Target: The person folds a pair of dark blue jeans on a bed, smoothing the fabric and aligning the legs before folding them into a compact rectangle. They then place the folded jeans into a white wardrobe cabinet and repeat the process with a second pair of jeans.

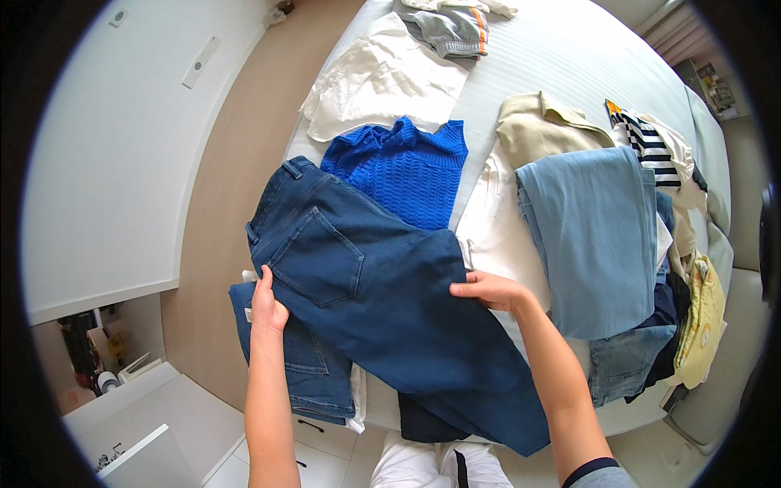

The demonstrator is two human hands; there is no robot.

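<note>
A pair of dark blue jeans (390, 287), folded lengthwise with a back pocket facing up, spans the space between my hands. My left hand (268, 305) grips its edge below the waistband, thumb on top. My right hand (491, 290) holds the opposite edge, thumb over the denim. Beneath lie other folded blue jeans (305, 354) and a black fabric piece (427, 421). Beyond the held jeans is a bright blue knitted garment (415, 171). Light blue trousers (592, 244) lie folded to the right, beside white fabric (500, 226).
White garments (390, 79) and grey fabric with an orange stripe (451, 30) lie farther up the bed (549, 55). Beige (543, 131), striped (653, 146) and yellow (701, 323) garments are at right. A white cabinet (317, 445) stands at the bed's near left.
</note>
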